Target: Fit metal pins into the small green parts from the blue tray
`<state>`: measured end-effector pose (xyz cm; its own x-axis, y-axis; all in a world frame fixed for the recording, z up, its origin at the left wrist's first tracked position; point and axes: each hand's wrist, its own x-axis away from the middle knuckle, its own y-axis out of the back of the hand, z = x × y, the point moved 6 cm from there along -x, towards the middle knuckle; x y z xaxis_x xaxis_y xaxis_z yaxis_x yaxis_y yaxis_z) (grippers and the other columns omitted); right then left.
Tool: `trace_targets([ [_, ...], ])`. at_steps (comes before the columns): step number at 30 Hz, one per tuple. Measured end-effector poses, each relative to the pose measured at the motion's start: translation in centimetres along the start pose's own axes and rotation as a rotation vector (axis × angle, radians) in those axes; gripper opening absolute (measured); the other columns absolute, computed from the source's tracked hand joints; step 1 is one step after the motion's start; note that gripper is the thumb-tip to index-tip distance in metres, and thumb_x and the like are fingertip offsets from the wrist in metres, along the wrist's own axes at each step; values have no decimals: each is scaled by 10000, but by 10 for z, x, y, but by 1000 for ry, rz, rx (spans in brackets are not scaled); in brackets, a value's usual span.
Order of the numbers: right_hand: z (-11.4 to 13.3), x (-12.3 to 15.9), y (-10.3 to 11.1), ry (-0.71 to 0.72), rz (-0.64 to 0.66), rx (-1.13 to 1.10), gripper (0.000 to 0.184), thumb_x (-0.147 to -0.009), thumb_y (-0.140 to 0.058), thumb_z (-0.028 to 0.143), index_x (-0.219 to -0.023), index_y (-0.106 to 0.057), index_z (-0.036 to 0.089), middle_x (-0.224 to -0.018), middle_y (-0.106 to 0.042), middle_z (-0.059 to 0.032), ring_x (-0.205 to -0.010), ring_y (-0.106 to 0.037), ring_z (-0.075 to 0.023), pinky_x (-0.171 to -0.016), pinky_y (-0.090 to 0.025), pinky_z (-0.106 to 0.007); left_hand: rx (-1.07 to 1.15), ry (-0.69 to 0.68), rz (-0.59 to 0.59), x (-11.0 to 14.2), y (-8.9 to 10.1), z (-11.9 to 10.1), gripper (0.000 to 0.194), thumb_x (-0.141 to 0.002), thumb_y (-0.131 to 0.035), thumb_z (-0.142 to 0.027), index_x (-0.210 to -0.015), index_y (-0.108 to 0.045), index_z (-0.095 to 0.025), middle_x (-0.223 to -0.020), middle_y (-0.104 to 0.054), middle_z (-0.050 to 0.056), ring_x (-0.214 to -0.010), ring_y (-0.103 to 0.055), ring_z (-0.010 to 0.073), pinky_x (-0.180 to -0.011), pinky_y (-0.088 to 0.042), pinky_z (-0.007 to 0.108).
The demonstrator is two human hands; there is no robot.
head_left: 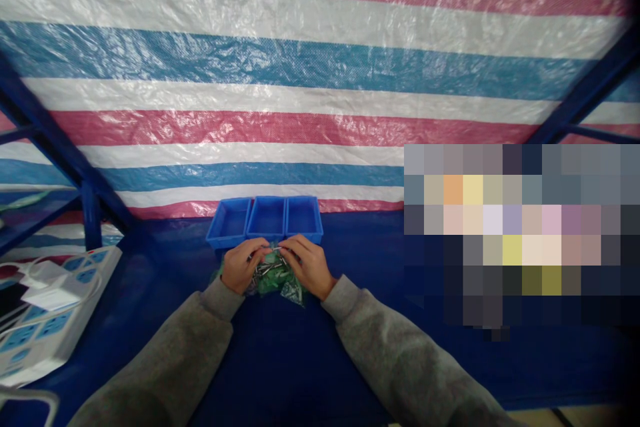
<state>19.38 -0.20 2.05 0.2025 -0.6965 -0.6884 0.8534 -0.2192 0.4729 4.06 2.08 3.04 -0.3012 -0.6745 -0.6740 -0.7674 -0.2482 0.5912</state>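
My left hand [243,265] and my right hand [310,267] meet in front of me, fingers pinched. Between their fingertips is a small thin shiny piece [276,249], too small to make out its kind; both hands seem to grip it. Right below them lies a clear and green plastic bag [273,279] with several slim metal pieces [259,275] on or in it, partly covered by my hands. Just beyond my fingers stand three blue plastic bins side by side: a left bin [225,237], a middle bin [266,234] and a right bin [306,233].
A dark blue table [295,360] lies under everything. On the left are white power strips [75,340] with white plugs and cables [50,283]. Blue frame posts [90,213] and a striped tarp [300,93] close off the back. A blurred-out area covers the right side.
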Motion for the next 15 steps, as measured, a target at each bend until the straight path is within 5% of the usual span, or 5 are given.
trace_targets([
  [5,1,0,0,-15,9,7,222,-917,-447,260,-1003,-645,206,-921,-640,-61,-857,-593,-154,-789,-474,-268,-50,-54,-6,3,1,-2,198,-875,-482,-303,-873,-646,-193,-743,-684,5,-618,-622,111,-671,-494,222],
  [10,-5,0,5,-102,-55,38,250,-919,-441,265,-1086,-615,202,-962,-641,-70,-855,-595,-158,-765,-475,-269,-256,-66,-235,-23,27,14,230,-894,-456,-297,-922,-649,-175,-852,-687,60,-795,-623,168,-790,-458,286],
  [15,-10,0,7,-114,-80,48,239,-918,-427,242,-1027,-635,199,-941,-641,-68,-858,-598,-156,-762,-474,-266,-506,-16,-77,-55,28,27,422,-854,-490,-437,-1203,-533,-203,-1143,-608,112,-1059,-540,267,-892,-384,387],
])
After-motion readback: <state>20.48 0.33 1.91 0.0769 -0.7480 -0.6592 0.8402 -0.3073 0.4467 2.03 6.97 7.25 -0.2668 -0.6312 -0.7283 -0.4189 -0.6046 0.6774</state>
